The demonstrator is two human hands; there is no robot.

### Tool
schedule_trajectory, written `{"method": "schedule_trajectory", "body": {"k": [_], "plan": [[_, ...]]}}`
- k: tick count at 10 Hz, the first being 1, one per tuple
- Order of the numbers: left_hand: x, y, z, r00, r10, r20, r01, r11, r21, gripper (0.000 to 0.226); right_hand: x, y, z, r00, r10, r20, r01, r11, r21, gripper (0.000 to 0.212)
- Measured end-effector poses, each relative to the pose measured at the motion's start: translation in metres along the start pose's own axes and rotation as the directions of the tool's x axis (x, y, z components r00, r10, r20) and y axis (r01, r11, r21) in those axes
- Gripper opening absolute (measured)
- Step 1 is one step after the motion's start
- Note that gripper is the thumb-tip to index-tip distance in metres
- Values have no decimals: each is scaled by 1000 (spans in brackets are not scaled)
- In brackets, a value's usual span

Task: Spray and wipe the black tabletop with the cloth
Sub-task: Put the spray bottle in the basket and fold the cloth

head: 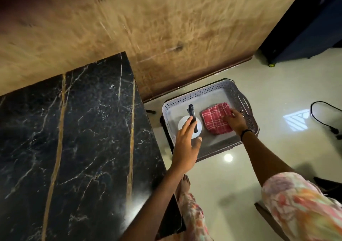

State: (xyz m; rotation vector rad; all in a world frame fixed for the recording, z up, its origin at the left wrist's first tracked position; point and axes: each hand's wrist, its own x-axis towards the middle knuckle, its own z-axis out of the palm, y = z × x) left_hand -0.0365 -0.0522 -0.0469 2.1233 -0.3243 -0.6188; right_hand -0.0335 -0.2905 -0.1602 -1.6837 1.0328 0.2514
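Note:
The black marble tabletop [83, 129] with gold and white veins fills the left. To its right, on the floor, stands a grey perforated basket [203, 90]. Inside it a white spray bottle with a black trigger head [191, 111] stands upright, seen from above. A red checked cloth [212, 118] lies folded beside it. My left hand [185, 146] hovers over the bottle, fingers apart, with the fingertips at the trigger head and the thumb near the bottle's side. My right hand [236, 120] rests on the cloth's right edge with its fingers spread.
A brown textured wall runs behind the table and basket. A black cable [318, 114] lies on the glossy pale floor at right. Dark blue furniture [305, 27] stands at the top right. My bare foot [185, 183] is beside the table edge.

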Motion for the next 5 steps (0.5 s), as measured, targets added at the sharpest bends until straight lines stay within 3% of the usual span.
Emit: {"method": "schedule_trajectory", "body": {"k": [1, 3, 5], "plan": [[-1, -5, 2, 1000, 18, -19, -19, 1000, -14, 53, 13, 10, -5, 999, 7, -42, -15, 983, -184, 41], [-1, -8, -7, 999, 23, 23, -22, 999, -46, 51, 11, 20, 1, 977, -149, -153, 81, 921, -381, 45], [-13, -4, -46, 999, 34, -3, -35, 990, -138, 46, -62, -22, 19, 869, -418, -264, 318, 881, -350, 42]]}}
